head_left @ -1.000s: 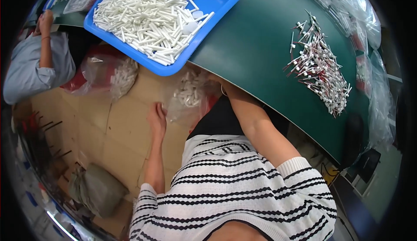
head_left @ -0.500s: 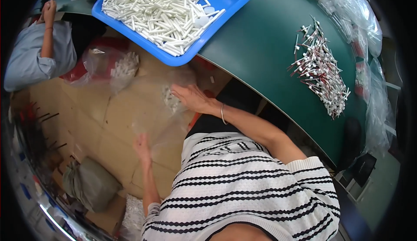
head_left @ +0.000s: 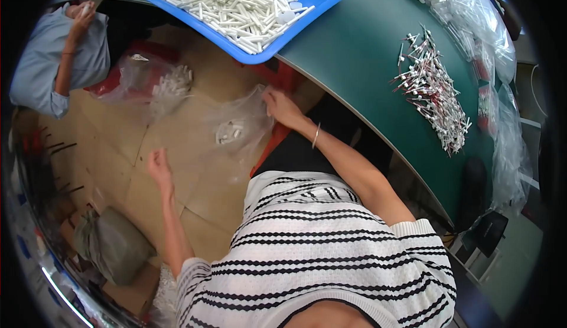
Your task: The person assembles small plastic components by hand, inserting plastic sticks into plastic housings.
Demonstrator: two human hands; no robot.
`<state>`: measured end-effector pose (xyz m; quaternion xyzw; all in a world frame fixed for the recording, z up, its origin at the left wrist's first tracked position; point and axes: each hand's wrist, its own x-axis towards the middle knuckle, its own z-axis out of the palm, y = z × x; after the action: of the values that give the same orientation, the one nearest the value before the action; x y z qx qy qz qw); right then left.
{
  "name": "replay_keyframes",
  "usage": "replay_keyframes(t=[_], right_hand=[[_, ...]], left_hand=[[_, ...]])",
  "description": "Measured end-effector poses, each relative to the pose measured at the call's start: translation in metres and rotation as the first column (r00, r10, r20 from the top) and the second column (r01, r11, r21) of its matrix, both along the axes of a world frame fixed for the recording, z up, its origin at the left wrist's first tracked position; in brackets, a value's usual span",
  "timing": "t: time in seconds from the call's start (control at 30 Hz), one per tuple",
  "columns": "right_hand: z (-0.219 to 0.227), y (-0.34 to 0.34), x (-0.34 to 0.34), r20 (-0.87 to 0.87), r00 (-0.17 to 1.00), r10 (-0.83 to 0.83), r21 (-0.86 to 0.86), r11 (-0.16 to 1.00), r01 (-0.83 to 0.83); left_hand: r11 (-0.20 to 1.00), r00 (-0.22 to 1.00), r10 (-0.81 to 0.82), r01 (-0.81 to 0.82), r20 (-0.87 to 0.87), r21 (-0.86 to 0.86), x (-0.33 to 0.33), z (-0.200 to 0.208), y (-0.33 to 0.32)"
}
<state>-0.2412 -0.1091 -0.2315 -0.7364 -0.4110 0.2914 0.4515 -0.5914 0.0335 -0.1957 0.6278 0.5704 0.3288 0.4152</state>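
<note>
A clear plastic bag hangs over the floor between my hands, with a few short white tubes at its bottom. My right hand, wearing a bracelet at the wrist, is closed on the bag's upper edge beside the table. Further left, over the tiles, my left hand is closed, and faint film stretches towards it. The film is so thin that its far edge at the left fingers is hard to make out. Nearest the right hand on the table is a blue tray heaped with white tubes.
On the green table lies a pile of red-and-white wired connectors, with clear bags along its far right side. A co-worker in a blue shirt sits at upper left, near another bag of white pieces. A grey-green sack stands lower left.
My hands have moved further apart, the left going up and left, the right going up and right. The bag is spread wider between them. The co-worker's hands have shifted.
</note>
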Motion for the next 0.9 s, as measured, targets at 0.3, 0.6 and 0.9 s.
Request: replay_keyframes(t=[0.3,0.6,0.9], right_hand=[[0.084,-0.008,0.006,-0.246,0.936,-0.252,0.068,0.959,0.276],[-0.001,-0.022,0.021,0.259,0.963,-0.076,-0.030,0.996,0.087],[-0.014,-0.002,0.037,0.345,0.905,0.248,-0.214,0.960,-0.182]], left_hand=[[0.977,0.994,-0.003,-0.020,0.110,0.211,0.042,0.054,0.026],[0.707,0.678,-0.429,0.663,-0.597,0.246,0.093,0.029,-0.071],[0.420,0.159,-0.735,0.869,-0.659,-0.260,0.095,-0.016,-0.122]])
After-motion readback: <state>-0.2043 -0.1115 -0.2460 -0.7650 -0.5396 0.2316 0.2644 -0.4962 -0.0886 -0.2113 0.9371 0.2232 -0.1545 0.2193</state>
